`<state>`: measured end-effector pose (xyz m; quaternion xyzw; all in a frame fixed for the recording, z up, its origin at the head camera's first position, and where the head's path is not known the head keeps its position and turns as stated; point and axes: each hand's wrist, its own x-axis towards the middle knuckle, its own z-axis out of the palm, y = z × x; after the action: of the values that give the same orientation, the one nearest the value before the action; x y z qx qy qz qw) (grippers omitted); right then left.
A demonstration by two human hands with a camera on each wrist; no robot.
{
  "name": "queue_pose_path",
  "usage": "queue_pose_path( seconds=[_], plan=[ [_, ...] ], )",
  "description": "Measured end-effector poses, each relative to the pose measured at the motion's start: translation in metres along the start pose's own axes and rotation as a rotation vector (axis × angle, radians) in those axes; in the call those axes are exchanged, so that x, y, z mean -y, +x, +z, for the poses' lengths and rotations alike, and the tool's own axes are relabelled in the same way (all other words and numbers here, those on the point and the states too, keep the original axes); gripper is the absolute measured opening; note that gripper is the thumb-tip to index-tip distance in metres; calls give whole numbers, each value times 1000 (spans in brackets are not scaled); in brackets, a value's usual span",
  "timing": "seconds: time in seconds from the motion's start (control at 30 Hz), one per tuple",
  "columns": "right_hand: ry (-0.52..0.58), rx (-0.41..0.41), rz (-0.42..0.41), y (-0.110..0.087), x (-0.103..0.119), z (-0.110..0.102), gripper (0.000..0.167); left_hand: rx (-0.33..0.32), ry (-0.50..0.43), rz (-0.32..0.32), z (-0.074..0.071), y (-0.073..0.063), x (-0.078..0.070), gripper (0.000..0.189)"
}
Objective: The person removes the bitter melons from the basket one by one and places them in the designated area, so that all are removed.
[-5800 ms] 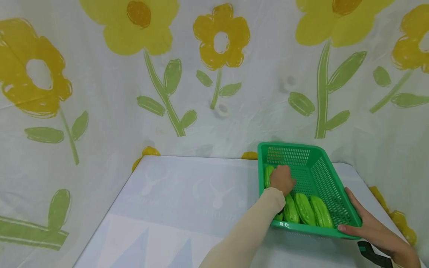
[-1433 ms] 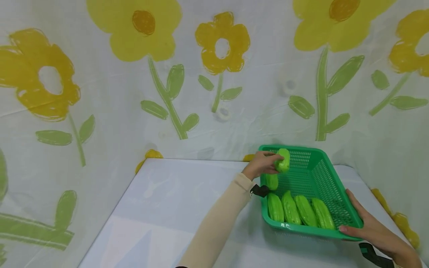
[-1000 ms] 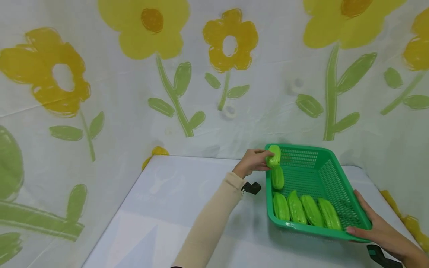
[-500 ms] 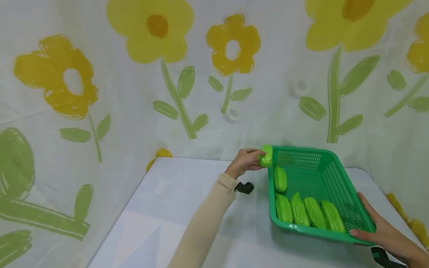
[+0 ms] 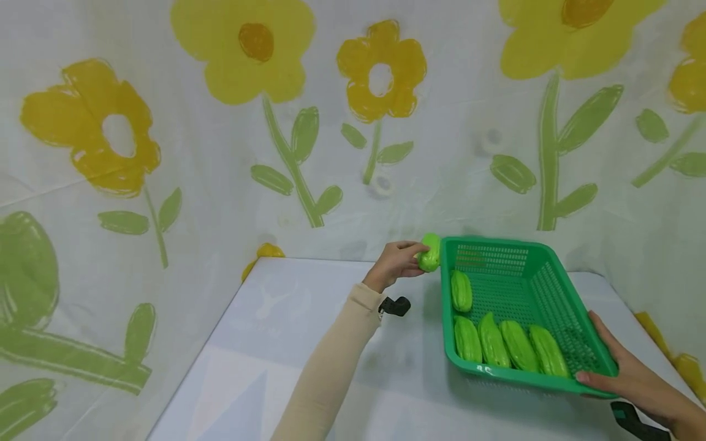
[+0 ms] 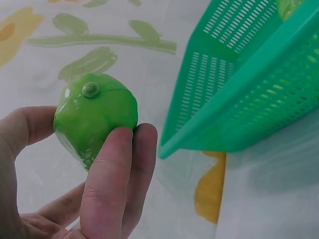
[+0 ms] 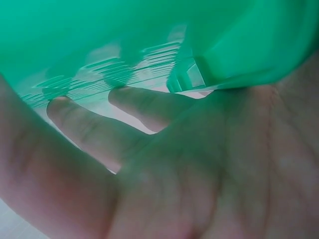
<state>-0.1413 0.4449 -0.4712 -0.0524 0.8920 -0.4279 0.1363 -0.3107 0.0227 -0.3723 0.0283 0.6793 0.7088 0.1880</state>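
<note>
Green vegetables [image 5: 494,341], near row: four are laid side by side at the near end of the green basket [image 5: 518,378].
Right hand [image 5: 623,367]: wrapped on the basket's near right corner, thumb pressed on the rim; the basket seems to be steadied by it.
Lone vegetable [image 5: 461,291]: set inside along the left wall, just beyond the row.
Left hand [image 5: 396,263]: pinching one held vegetable [image 5: 430,252] by the far left corner, outside the basket, just beside the rim and raised off the bench [image 5: 309,294].
Step in hand: judged to be the carrying of a single vegetable beside the left rim.
Next move: if it is to be set down outside, a gentle lowering to the bench is called for, the pinch loosened only once the weight is borne.
Left wrist view: the stem knob and the gap between vegetable and rim are shown plainly; the stem knob cannot be made out from the head.
Right wrist view: fingers outside the slotted wall are shown, hidden from the head.
Head view: only here can the whole row be counted.
Flowered cloth [image 5: 441,177]: hung behind, at the far side.
</note>
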Motion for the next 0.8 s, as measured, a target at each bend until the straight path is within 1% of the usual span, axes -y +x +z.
queue_pose_path(
  seconds=[0.17, 0.47, 0.6, 0.67, 0.8],
  plan=[
    [19, -8, 3, -4, -7, 2, 108, -19, 26, -4, -9, 0, 2, 59],
    [42, -9, -9, -2, -13, 4, 108, -52, 29, 12, -34, -3, 4, 53],
    [30, -17, -9, -1, -10, 3, 109, -66, 44, 17, -45, -3, 5, 55],
    [43, -18, 0, 0, -7, 2, 109, -66, 54, 20, -49, -4, 5, 56],
    [117, -20, 8, -1, -1, 3, 109, -69, 69, 34, -59, -5, 7, 57]
  ],
)
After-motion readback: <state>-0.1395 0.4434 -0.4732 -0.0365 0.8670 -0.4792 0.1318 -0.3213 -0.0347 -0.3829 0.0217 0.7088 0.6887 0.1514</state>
